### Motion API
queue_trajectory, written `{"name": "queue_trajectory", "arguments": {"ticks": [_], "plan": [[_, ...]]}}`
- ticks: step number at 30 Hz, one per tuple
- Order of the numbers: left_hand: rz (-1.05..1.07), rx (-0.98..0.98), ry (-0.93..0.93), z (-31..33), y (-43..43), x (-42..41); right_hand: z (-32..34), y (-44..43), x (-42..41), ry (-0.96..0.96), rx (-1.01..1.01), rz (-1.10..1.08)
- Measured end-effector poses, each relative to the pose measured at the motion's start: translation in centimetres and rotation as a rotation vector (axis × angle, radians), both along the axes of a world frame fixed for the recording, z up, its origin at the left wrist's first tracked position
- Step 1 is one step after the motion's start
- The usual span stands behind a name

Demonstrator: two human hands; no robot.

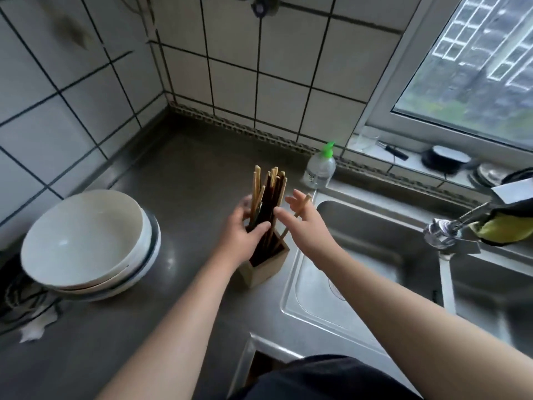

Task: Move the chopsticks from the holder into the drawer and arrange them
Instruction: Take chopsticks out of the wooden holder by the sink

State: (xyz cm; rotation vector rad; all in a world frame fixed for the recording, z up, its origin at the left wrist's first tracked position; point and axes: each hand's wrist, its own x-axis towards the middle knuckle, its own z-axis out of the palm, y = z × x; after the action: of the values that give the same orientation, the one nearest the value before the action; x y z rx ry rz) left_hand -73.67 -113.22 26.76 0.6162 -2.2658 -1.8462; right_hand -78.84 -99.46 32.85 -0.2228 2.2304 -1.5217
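Observation:
A square wooden holder (266,268) stands on the steel counter beside the sink. It is full of several chopsticks (268,192), pale bamboo and dark ones, standing upright and fanned out. My left hand (245,230) wraps around the bundle from the left, fingers curled on the dark sticks. My right hand (305,223) is just right of the bundle with fingers spread; one pale chopstick leans out behind it. At the bottom edge a dark gap (261,368) under the counter may be the drawer; most of it is hidden.
A stack of white bowls (86,241) sits to the left. A soap bottle (320,166) with a green pump stands behind the holder. The sink (375,255) and tap (444,229) lie to the right. The tiled walls meet in a corner behind.

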Motion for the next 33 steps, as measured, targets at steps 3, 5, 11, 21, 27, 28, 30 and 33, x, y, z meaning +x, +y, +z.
{"name": "queue_trajectory", "arguments": {"ticks": [3, 5, 11, 21, 27, 28, 30, 33], "plan": [[0.003, 0.080, 0.006, -0.5, -0.4, -0.7, 0.0, -1.3, -0.8, -0.038, -0.117, -0.028], [0.029, 0.124, 0.010, -0.8, -0.5, -0.7, 0.2, -1.9, -1.0, -0.020, -0.138, -0.058], [0.114, 0.146, -0.004, -0.5, -0.2, -0.4, 0.2, -2.9, -0.9, 0.011, -0.113, -0.113], [0.181, 0.056, 0.005, 0.7, 0.6, 0.8, 0.1, -2.1, 0.2, 0.042, -0.151, -0.187], [0.220, 0.038, 0.038, 1.5, 1.1, 0.9, 0.6, -2.0, 1.1, 0.023, -0.285, -0.274], [0.219, 0.042, 0.053, 1.8, 1.3, 0.9, 0.8, -2.0, 1.1, 0.016, -0.317, -0.294], [0.229, 0.031, 0.084, 2.5, 1.4, 0.8, 1.2, -1.8, 1.1, 0.019, -0.360, -0.343], [0.270, 0.002, 0.133, 4.0, 1.5, 0.9, 2.1, -1.2, 0.9, 0.076, -0.385, -0.397]]}}
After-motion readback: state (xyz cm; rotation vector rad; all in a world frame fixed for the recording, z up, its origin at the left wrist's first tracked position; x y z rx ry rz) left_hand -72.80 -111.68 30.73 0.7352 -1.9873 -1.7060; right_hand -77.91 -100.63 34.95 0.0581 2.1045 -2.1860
